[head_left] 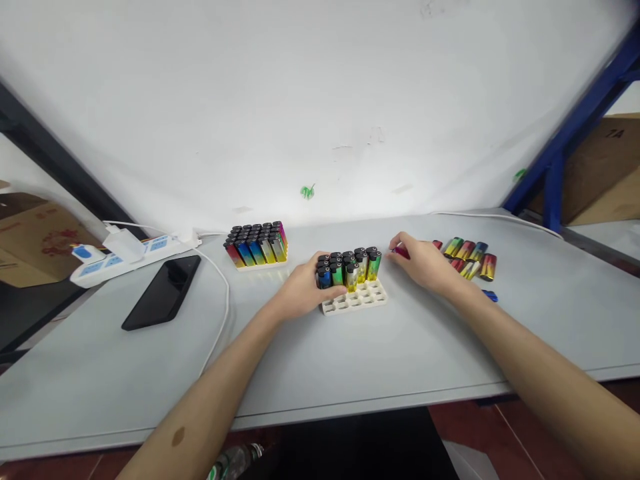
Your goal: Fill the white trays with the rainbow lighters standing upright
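Several lighters (351, 277) with black tops stand upright in the rear rows of a white slotted tray (356, 301); the front slots hold nothing. My left hand (303, 287) wraps round the left end of this group, its thumb across the front of the blue lighter. To the right of the tray, my right hand (417, 259) is closed in a pinch on a dark red lighter (400, 251), which my fingers partly hide. Beyond that hand lie several loose colourful lighters (465, 251) on the table, some partly covered by my right forearm.
A second white tray (263, 265) full of lighters stands back left. Further left are a black phone (161, 293), a power strip (133, 257) and a white cable (226, 300). A small blue object (491, 295) lies by my right forearm. The wall (320, 120) bounds the table behind.
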`<state>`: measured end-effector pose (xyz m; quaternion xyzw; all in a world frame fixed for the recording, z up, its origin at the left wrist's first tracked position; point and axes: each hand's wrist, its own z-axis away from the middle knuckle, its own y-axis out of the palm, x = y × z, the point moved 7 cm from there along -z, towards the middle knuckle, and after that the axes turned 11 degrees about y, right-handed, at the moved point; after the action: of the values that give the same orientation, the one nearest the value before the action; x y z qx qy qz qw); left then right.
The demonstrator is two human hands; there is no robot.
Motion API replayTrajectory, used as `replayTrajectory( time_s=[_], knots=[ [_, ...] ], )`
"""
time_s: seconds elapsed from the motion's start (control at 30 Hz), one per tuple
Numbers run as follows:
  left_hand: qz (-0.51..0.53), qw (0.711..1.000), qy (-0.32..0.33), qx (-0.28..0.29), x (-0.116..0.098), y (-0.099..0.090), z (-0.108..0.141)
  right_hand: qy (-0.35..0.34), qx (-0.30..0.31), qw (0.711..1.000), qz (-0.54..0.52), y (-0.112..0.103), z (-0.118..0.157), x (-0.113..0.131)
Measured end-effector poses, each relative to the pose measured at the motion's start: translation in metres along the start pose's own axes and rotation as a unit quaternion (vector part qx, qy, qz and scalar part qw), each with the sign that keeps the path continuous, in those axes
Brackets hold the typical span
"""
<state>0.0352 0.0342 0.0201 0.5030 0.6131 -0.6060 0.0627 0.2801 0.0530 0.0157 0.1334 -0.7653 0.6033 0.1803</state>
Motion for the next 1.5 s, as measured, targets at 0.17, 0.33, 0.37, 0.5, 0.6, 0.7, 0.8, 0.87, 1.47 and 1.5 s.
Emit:
replayTrajectory(
  time_s=[0.17, 0.33, 0.37, 0.5, 0.6, 0.7, 0.8, 0.87, 1.47, 1.5],
  knots=[
    [0.008, 1.0, 0.004, -0.004, -0.001, 0.0, 0.0, -0.006, -0.012, 1.0, -0.026, -0.004, 0.004, 0.01],
    [0.013, 1.0, 0.002, -0.002, -0.002, 0.0, 0.0, 0.043, -0.013, 0.999, -0.007, 0.0, 0.004, 0.006],
    [0.014, 1.0, 0.003, -0.001, -0.002, 0.0, 0.0, 0.05, -0.016, 0.999, -0.003, 0.0, 0.004, 0.005],
    [0.01, 1.0, 0.003, 0.001, -0.002, 0.0, 0.0, 0.008, -0.037, 0.999, -0.037, -0.003, 0.004, 0.013],
    [0.011, 1.0, 0.006, 0.0, -0.002, 0.0, 0.0, -0.02, -0.019, 0.997, -0.077, -0.003, 0.007, 0.017],
    [0.009, 1.0, 0.003, 0.0, -0.001, 0.001, 0.0, 0.022, -0.019, 0.997, -0.068, -0.005, 0.007, 0.012],
    [0.007, 1.0, 0.0, 0.002, -0.001, 0.001, 0.0, 0.093, -0.049, 0.992, -0.064, -0.011, 0.006, 0.002],
    [0.006, 1.0, 0.0, 0.003, -0.001, 0.001, 0.0, 0.106, -0.06, 0.99, -0.077, -0.015, 0.006, 0.001],
    [0.005, 1.0, 0.001, 0.008, -0.001, 0.001, 0.001, 0.106, -0.037, 0.98, -0.167, -0.022, 0.013, 0.012],
    [0.004, 1.0, 0.0, 0.008, -0.001, 0.001, 0.001, 0.102, -0.034, 0.98, -0.169, -0.022, 0.013, 0.014]
  ],
)
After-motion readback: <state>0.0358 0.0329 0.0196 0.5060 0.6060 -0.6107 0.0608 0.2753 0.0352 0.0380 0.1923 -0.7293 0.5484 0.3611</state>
